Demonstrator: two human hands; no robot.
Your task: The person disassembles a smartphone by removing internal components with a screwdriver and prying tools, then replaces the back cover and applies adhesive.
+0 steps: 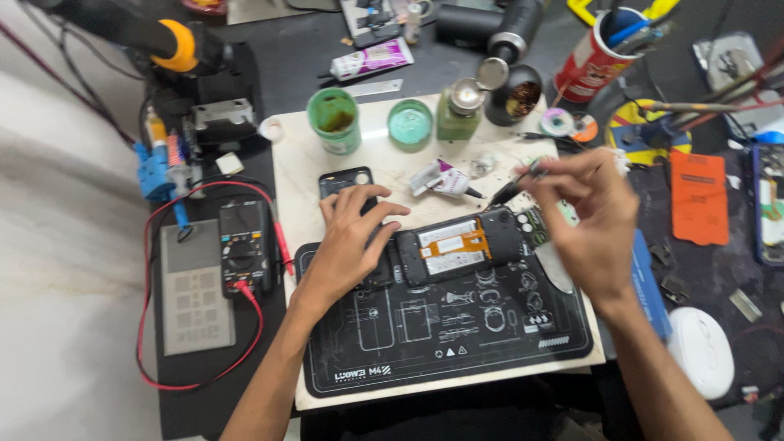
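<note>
Black mat (pixel 425 343) nearest, on a pale board (pixel 327 392). Opened phone (pixel 457 245) lying across the mat's far edge, battery side up. Left hand (pixel 347 245) flat, fingers spread, pressing the phone's left end. Right hand (pixel 592 216) raised over the phone's right end, pinching a thin dark tool (pixel 513 186), tip pointed down-left. Multimeter (pixel 243 245) to the left. Beyond: white tube (pixel 441 178), two green jars (pixel 335 121), red cup (pixel 594 57).

Opened smartphone (pixel 457 245), back cover off, orange-and-white battery label up, lying flat crosswise on the black repair mat's top edge. Thin dark tweezers (pixel 513 186) at its 1 o'clock, tilted, tip down-left above phone's right end.
</note>
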